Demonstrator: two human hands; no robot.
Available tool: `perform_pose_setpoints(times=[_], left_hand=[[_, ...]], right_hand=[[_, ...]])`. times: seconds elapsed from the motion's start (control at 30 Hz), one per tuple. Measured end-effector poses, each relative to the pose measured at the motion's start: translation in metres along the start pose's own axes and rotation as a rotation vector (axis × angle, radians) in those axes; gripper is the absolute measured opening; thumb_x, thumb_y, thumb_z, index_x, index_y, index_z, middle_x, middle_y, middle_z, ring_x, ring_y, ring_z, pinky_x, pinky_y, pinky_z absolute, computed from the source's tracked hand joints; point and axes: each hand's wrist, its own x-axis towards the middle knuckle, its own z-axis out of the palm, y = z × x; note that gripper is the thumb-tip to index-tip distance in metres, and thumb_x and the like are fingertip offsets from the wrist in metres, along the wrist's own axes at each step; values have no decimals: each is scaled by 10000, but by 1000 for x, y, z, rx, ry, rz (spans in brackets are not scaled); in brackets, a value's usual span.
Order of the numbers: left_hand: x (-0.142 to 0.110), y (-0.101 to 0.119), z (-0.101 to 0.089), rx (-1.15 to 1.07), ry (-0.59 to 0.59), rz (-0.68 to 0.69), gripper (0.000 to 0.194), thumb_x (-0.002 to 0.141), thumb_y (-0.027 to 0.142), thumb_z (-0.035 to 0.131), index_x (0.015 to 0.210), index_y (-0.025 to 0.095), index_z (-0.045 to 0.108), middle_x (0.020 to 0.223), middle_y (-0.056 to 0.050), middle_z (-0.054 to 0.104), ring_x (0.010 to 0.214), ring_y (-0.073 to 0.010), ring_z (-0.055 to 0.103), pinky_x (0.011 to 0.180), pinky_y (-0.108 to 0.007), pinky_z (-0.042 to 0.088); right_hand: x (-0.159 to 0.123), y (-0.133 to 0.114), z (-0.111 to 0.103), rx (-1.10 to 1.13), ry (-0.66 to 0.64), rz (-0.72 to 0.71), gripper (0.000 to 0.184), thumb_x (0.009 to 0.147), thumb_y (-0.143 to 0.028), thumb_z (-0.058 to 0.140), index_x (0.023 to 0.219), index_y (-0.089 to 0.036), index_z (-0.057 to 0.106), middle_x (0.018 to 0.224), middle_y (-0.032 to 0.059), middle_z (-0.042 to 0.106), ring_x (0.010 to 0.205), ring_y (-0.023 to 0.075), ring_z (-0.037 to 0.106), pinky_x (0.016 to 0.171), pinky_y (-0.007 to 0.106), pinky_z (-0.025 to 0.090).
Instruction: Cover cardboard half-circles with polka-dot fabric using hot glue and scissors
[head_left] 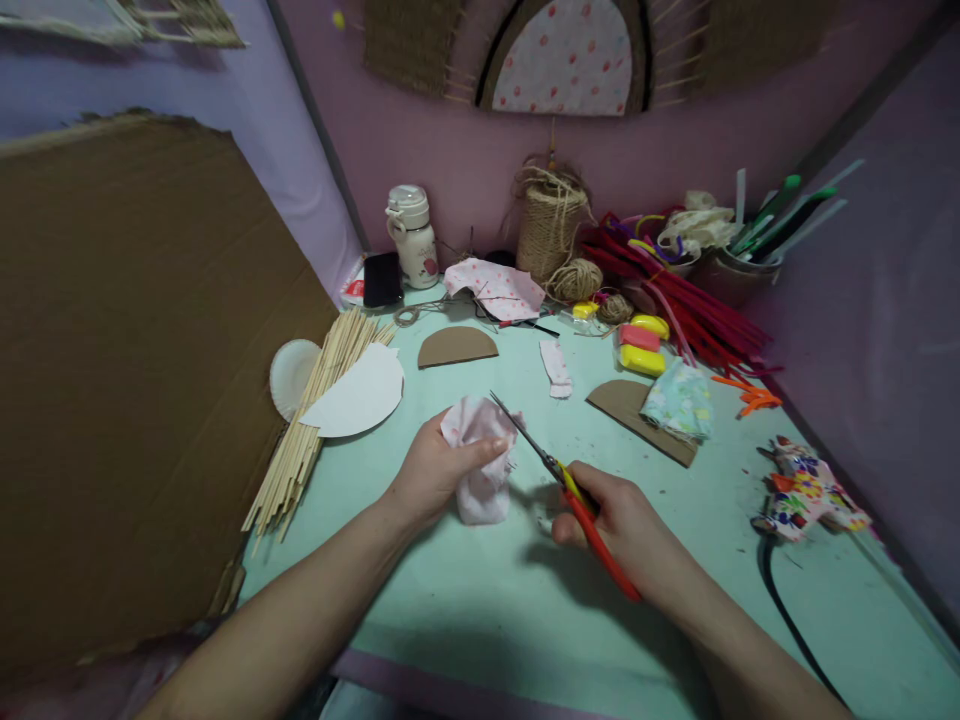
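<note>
Occupying the space before a mauve wall (450, 140), a pale green table (480, 600) carries craft materials; between its centre and front edge, the left hand (435, 465) pinches a pale pink cloth (484, 490) between thumb and fingers; the right hand (611, 510) is curled around the handles of scissors (568, 483), their tips at the cloth's upper edge, contact unclear; near the back edge stand a white bottle (417, 250) and a twine spool (551, 230); toward the left edge, white paper (364, 395) overlaps wooden sticks (289, 465); toward the right edge, floral fabric (679, 400) overlaps a cardboard half-disc (626, 413).
</note>
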Motion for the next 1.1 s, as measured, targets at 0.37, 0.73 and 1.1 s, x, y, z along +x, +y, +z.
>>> perform_pose_setpoints(times=[0.37, 0.73, 1.1], left_hand=[[2, -3, -4, 16, 2, -17, 357, 635, 294, 848, 893, 128, 666, 795, -54, 699, 691, -159, 633, 675, -286, 508], [2, -3, -4, 18, -38, -29, 362, 648, 307, 838, 904, 116, 667, 824, -71, 706, 703, -165, 628, 683, -291, 501], [0, -4, -3, 51, -94, -46, 383, 630, 296, 841, 899, 134, 622, 802, -25, 668, 713, -141, 607, 698, -267, 482]], right_hand=[[-1, -3, 0, 25, -11, -4, 209, 653, -205, 582, 672, -242, 377, 576, -61, 576, 565, 142, 527, 513, 226, 317], [-1, -2, 1, -58, 29, -10, 262, 675, -268, 635, 688, -239, 375, 610, -68, 445, 591, 128, 392, 526, 227, 286], [5, 10, -1, 122, 169, -68, 348, 748, -505, 632, 666, -221, 448, 575, -49, 449, 525, 117, 374, 487, 239, 295]])
